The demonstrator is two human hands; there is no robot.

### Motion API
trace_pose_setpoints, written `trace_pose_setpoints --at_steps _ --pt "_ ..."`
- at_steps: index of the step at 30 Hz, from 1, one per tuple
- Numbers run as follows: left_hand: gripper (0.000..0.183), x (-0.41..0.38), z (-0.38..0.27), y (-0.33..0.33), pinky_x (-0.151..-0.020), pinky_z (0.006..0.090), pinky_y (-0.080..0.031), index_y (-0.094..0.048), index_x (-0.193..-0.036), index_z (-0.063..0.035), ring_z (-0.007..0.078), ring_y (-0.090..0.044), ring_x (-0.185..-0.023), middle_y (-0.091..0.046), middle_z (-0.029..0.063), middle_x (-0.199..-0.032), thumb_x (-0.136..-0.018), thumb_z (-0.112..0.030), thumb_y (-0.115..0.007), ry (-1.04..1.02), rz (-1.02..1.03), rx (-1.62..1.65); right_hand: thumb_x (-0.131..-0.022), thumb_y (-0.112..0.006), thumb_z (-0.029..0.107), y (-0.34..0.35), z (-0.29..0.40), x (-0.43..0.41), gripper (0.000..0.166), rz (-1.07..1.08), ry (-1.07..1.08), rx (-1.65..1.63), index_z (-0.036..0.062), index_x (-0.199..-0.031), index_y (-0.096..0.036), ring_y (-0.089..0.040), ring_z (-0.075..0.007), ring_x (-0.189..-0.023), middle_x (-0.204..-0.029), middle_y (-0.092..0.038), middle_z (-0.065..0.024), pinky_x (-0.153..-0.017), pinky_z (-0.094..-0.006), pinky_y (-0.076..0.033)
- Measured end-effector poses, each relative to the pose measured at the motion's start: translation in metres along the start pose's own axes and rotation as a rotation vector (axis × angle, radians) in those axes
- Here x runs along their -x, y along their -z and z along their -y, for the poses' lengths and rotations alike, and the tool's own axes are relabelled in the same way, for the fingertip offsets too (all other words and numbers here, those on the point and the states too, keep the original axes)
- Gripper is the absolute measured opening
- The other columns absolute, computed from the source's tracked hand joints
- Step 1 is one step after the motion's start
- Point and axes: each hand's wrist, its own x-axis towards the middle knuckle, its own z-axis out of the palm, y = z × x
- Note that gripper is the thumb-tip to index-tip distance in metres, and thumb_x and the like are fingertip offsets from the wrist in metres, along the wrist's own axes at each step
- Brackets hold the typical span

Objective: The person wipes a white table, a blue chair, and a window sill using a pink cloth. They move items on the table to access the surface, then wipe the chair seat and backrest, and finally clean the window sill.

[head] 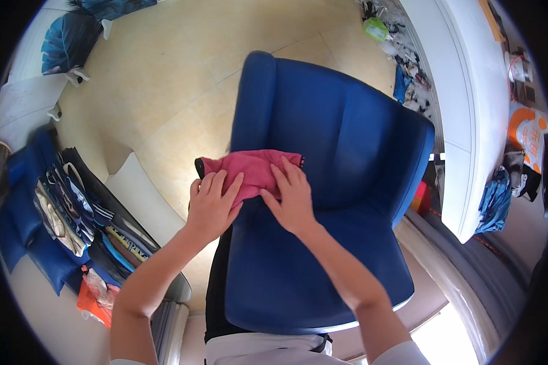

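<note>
A pink cloth point(254, 168) with black trim at its left end and right corner lies across the arm of a blue upholstered chair point(315, 264). My left hand point(213, 205) grips the cloth's left part, fingers over the top and thumb at the lower edge. On the right part, my right hand point(294, 200) pinches the fabric between thumb and spread fingers. The cloth's underside is hidden, and so is most of the armrest beneath it. The chair's seat is directly in front of my body, its backrest on the far side.
Folded clothes point(68, 205) are stacked on a blue sofa point(50, 255) at left, near an orange plastic bag point(91, 296). A white table point(470, 137) stands at right, with blue fabric point(495, 200) beyond its edge. Scraps and a green container point(375, 29) litter the tiled floor point(173, 68).
</note>
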Motion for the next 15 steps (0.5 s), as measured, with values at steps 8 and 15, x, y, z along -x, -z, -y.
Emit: trace_pose_setpoints --at_steps 8,15 --pt "0.072 0.004 0.037 -0.079 -0.106 0.0492 -0.036 -0.038 -0.145 -0.0103 0.0483 -0.035 -0.131 -0.024 0.0316 -0.149 -0.08 -0.019 -0.068 0.151 -0.064 0.631 -0.094 -0.056 0.026 -0.082 0.018 -0.016 0.072 0.051 -0.384 -0.416 -0.0004 -0.15 -0.019 -0.027 -0.0407 -0.139 -0.15 -0.023 -0.0266 -0.114 -0.0422 -0.025" --pt "0.062 -0.07 0.067 -0.051 -0.103 0.0493 -0.038 -0.046 -0.14 -0.0103 0.0504 -0.042 -0.125 -0.029 0.0349 -0.144 -0.082 -0.021 -0.064 -0.005 -0.206 0.667 -0.092 -0.056 0.024 -0.081 -0.007 -0.082 0.07 -0.145 -0.261 -0.348 -0.0047 -0.147 -0.022 -0.036 -0.0441 -0.132 -0.144 -0.033 -0.0301 -0.111 -0.0443 -0.029"
